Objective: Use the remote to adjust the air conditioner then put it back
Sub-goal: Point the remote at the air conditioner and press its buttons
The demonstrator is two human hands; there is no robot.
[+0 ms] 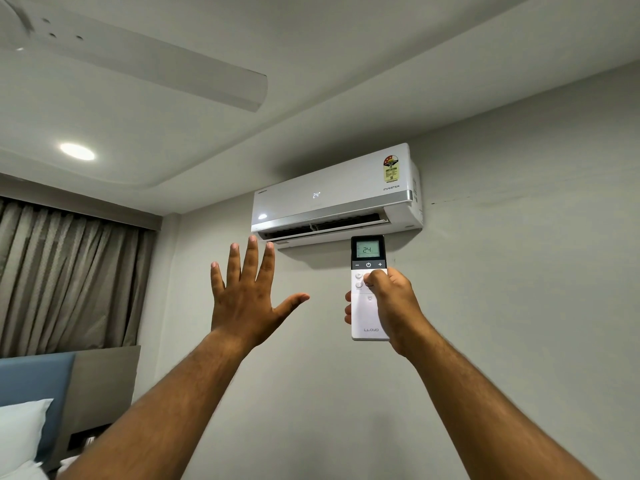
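A white air conditioner (336,195) hangs high on the grey wall, its front showing 24 and its lower flap open. My right hand (393,303) holds a white remote (367,317) upright just below the unit, thumb resting on the buttons under the power row. The remote's screen reads 24. My left hand (246,296) is raised to the left of the remote with fingers spread wide, holding nothing, its fingertips level with the unit's flap.
A ceiling fan blade (156,67) crosses the upper left. A round ceiling light (77,151) glows below it. Grey curtains (65,278) hang at the left, with a blue headboard (34,379) and white pillow (20,434) in the lower left corner.
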